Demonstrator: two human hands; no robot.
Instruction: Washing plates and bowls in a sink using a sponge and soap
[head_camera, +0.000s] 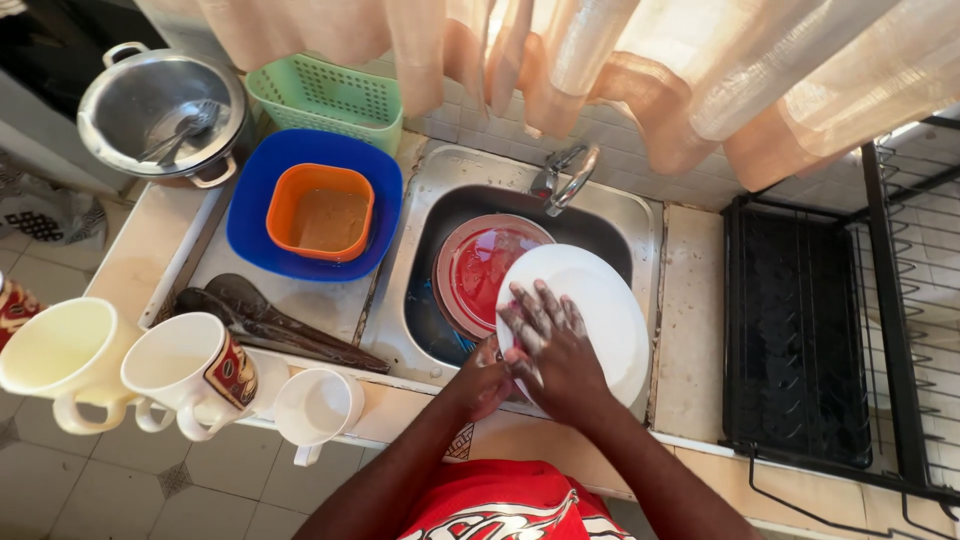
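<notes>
A white round plate is held tilted over the steel sink. My left hand grips the plate's lower left edge from beneath. Spread flat on the plate's face, my right hand is soapy, fingers apart; anything under the palm is hidden. A red plate lies in the sink bowl below, partly under the white plate. The tap stands above it.
Left of the sink: a blue bowl holding an orange container, a green basket, a steel pot with cutlery, dark ladles, several white mugs. A black dish rack stands at right.
</notes>
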